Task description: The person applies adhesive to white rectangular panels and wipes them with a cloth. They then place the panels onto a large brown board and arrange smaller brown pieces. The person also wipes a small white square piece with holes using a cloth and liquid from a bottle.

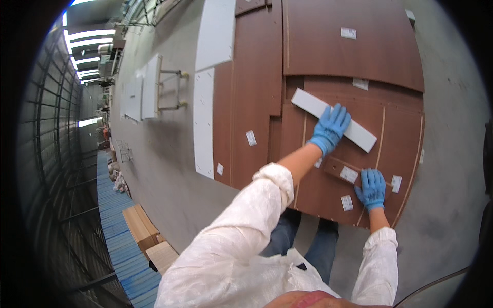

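Note:
My left hand [330, 128], in a blue glove, is closed over the middle of a narrow white board [361, 137], its fingers bent across the top. The board lies slantwise above the brown panels. Nearer to me, my right hand [372, 190], also gloved in blue, is on the right end of a short brown board [335, 167] that bears a white label [348, 174]. Its fingers reach over that end; their undersides are hidden. Under both boards is a large reddish-brown panel [328, 197] with pale edges and several labels.
More brown panels [318, 46] lie stacked beyond my hands, with white panels [204, 123] along their left side. A wheeled frame [172, 90] carrying white boards stands farther left on the grey floor [169, 149]. Wooden pieces [141, 226] are at lower left, beside a blue slatted strip [115, 226].

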### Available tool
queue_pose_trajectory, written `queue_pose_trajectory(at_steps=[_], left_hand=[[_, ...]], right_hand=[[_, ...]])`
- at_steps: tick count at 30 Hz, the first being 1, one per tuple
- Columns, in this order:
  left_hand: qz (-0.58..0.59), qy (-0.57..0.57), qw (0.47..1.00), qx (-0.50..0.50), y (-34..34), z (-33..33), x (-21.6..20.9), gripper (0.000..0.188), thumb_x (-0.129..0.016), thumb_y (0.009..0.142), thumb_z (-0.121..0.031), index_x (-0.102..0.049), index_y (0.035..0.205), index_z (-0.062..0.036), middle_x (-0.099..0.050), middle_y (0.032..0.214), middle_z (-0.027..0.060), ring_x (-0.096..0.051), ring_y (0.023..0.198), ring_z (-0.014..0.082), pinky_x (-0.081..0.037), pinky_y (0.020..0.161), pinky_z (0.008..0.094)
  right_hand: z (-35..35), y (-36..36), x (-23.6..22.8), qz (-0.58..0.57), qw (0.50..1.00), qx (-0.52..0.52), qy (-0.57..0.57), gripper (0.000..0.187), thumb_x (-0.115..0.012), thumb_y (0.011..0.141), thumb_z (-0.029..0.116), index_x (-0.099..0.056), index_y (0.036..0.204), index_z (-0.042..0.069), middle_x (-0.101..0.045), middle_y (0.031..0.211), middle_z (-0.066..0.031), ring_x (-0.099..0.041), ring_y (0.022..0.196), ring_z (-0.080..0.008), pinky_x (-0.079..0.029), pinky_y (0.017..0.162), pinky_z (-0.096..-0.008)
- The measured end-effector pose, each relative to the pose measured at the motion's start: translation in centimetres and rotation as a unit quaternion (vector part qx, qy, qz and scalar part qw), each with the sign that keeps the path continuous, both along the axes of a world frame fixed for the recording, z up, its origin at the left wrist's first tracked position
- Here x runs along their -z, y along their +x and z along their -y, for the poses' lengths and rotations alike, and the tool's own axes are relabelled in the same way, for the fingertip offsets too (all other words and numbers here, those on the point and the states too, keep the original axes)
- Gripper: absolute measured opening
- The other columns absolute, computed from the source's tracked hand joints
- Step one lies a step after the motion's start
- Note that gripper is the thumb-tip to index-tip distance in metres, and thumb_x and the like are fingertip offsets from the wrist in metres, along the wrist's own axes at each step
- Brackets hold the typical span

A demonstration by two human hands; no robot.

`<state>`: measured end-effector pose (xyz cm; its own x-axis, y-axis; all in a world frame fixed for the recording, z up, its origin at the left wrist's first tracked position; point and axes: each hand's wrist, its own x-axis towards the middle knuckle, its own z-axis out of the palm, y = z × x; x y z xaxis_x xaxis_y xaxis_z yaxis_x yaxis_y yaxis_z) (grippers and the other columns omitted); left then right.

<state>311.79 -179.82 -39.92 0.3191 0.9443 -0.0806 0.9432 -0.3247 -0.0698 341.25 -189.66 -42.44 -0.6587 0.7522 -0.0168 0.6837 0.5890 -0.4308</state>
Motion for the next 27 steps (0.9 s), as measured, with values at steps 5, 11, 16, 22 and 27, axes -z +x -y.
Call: queue_pose_trajectory(at_steps=[5, 11, 16, 22, 27], left_hand=[[-0.01, 0.032, 0.999, 0.021, -0.2, -1.0, 0.9, 0.048, -0.061, 0.089, -0.016, -0.056, 0.136, -0.0069, -0.059, 0.132, 0.0162, -0.053, 0.132, 0.0345, -0.037, 0.116, 0.0534], [-0.034, 0.004, 0.997, 0.072, -0.2, -1.9, -1.4, 0.037, -0.064, 0.087, -0.016, -0.059, 0.122, -0.0061, -0.062, 0.098, 0.0102, -0.062, 0.096, 0.0263, -0.047, 0.099, 0.0448], [-0.006, 0.07, 0.995, 0.072, -2.4, 0.4, -6.8, 0.05, -0.07, 0.082, -0.011, -0.056, 0.13, -0.0078, -0.058, 0.103, 0.0093, -0.06, 0.1, 0.0274, -0.05, 0.093, 0.0426], [0.043, 0.047, 0.996, -0.054, -11.0, 10.4, -15.4, 0.08, -0.079, 0.075, -0.012, -0.05, 0.15, -0.01, -0.057, 0.129, 0.0124, -0.055, 0.125, 0.0352, -0.044, 0.107, 0.0511], [0.049, 0.001, 0.976, -0.213, -17.3, 24.7, -19.6, 0.089, -0.083, 0.071, -0.015, -0.049, 0.153, -0.0081, -0.058, 0.132, 0.0143, -0.057, 0.124, 0.0364, -0.045, 0.104, 0.0509]], right_hand=[[0.5, 0.3, 0.4, 0.007, 1.0, -0.005, 0.011, 0.069, -0.081, 0.076, 0.035, -0.061, 0.136, 0.008, -0.061, 0.134, -0.0165, -0.057, 0.126, -0.0348, -0.042, 0.116, -0.0505], [-0.2, -0.2, -0.9, 0.006, 1.0, -0.001, 0.013, 0.068, -0.083, 0.074, 0.033, -0.061, 0.134, 0.01, -0.061, 0.131, -0.0148, -0.058, 0.123, -0.034, -0.043, 0.113, -0.0502], [-0.3, -0.8, -2.9, 0.015, 1.0, 0.009, -0.002, 0.065, -0.083, 0.074, 0.032, -0.061, 0.131, 0.008, -0.063, 0.127, -0.0144, -0.059, 0.12, -0.0332, -0.046, 0.109, -0.0489], [3.1, -3.2, -6.5, 0.003, 0.994, 0.1, -0.055, 0.069, -0.081, 0.079, 0.032, -0.057, 0.138, 0.005, -0.063, 0.129, -0.0185, -0.06, 0.119, -0.04, -0.049, 0.103, -0.0506], [8.5, -10.5, -9.0, -0.002, 0.958, 0.231, -0.173, 0.081, -0.079, 0.084, 0.037, -0.046, 0.148, 0.001, -0.063, 0.126, -0.0267, -0.061, 0.116, -0.0457, -0.05, 0.1, -0.0538]])
